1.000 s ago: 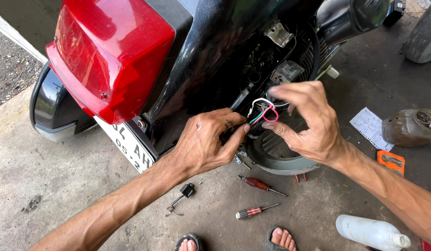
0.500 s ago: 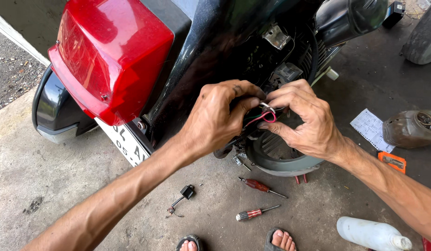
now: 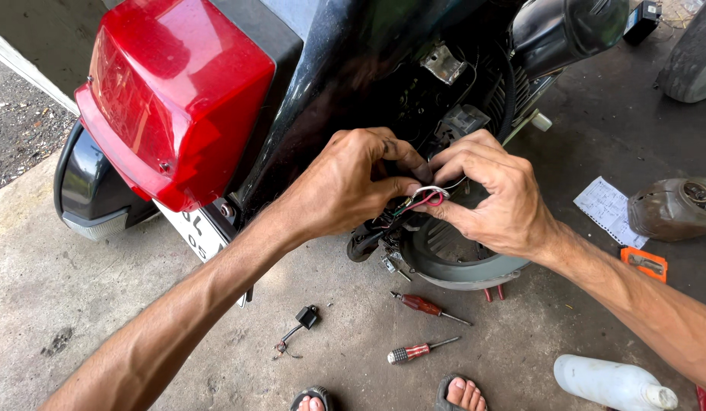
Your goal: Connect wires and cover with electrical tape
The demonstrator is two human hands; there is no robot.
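scooter: a black scooter body (image 3: 322,84) with a red tail light (image 3: 178,91) stands with its side open, so the wiring is in reach.
left hand: the left hand (image 3: 349,183) is curled shut, pinching the wire bundle (image 3: 421,199) to steady it.
right hand: the right hand (image 3: 494,194) meets it, fingertips closed on the same wires.
wires: red, white and green strands sit between both hands, against the engine cover (image 3: 459,262).
floor: two screwdrivers (image 3: 425,306) lie just below, near.
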